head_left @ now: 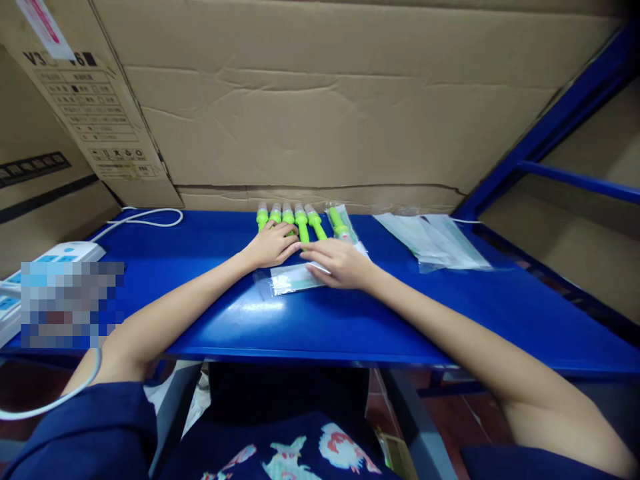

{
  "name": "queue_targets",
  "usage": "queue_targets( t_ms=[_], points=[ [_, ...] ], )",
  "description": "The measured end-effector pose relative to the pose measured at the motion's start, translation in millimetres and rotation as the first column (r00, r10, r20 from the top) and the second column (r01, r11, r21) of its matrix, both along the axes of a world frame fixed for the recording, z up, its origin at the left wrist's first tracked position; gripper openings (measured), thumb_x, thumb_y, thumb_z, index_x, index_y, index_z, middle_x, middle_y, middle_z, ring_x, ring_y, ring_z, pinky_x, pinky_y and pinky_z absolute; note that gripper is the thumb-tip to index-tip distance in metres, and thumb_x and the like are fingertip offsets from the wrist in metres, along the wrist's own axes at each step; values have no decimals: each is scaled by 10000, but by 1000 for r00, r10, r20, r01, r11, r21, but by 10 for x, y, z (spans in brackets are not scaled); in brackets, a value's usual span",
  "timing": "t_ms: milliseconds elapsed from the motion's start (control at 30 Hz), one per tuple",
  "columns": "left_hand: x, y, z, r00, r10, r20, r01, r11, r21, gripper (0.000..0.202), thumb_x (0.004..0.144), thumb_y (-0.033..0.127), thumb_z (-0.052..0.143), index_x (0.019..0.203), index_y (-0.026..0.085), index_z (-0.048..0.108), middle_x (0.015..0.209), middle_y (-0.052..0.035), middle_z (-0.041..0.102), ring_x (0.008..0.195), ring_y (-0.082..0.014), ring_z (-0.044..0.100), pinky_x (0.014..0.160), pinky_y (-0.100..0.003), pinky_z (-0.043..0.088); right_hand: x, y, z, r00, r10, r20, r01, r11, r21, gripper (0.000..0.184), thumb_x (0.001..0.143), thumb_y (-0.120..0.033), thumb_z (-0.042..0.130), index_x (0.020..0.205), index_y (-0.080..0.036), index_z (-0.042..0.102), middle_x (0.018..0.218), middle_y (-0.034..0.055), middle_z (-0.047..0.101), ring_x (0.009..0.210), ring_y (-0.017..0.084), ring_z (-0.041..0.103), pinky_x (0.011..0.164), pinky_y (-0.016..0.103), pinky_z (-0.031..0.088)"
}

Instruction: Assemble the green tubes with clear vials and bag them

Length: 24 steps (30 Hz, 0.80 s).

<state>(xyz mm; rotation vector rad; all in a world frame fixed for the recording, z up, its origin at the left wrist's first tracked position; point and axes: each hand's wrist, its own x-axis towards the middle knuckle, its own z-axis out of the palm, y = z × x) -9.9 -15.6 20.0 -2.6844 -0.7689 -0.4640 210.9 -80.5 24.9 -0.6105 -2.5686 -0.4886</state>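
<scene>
Several bright green sticks (301, 223) with clear, whitish caps lie side by side in a row near the back of the blue table. My left hand (274, 244) rests over the left part of the row, its fingers spread across the lower ends. Close beside it, my right hand (344, 263) reaches in from the right with fingers stretched out, fingertips near my left thumb. A flat clear plastic bag (295, 279) with a pale strip lies partly beneath my right hand, which hides its right end. Another green stick (336, 219) sits inside a clear bag just behind my right hand.
More flat clear bags (435, 241) are piled at the right. A white power strip (65, 257) with a cable stands at the left, beside a blurred-out patch. A cardboard sheet (320, 120) walls the back. Blue metal bars (575, 180) run along the right.
</scene>
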Motion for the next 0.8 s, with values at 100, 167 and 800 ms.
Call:
queue_targets(
  t_ms=[100, 167, 800],
  points=[
    [7, -12, 4, 1000, 8, -19, -7, 1000, 6, 468, 1054, 396, 304, 1078, 142, 696, 1207, -134, 667, 1098, -265, 602, 899, -415, 353, 191, 70, 202, 951, -306, -51, 303, 951, -58, 390, 1026, -312, 351, 1008, -117, 688, 991, 158, 735, 904, 246, 683, 798, 358, 480],
    [8, -13, 1, 1000, 6, -22, -6, 1000, 13, 465, 1053, 397, 308, 1077, 141, 696, 1207, -136, 668, 1096, -264, 603, 909, -421, 350, 313, 118, 300, 899, -438, 9, 435, 891, -128, 386, 1019, -356, 374, 927, -137, 680, 935, 138, 735, 861, 238, 670, 763, 335, 442],
    [15, 0, -69, 1000, 4, -28, -4, 1000, 8, 405, 1037, 384, 365, 1076, 152, 695, 1163, -126, 677, 1076, -254, 600, 915, -420, 356, 113, -96, 362, 758, -483, 438, 630, 715, -303, 379, 969, -534, 524, 1067, -199, 674, 851, 80, 730, 788, 236, 677, 570, 283, 303]
  ],
)
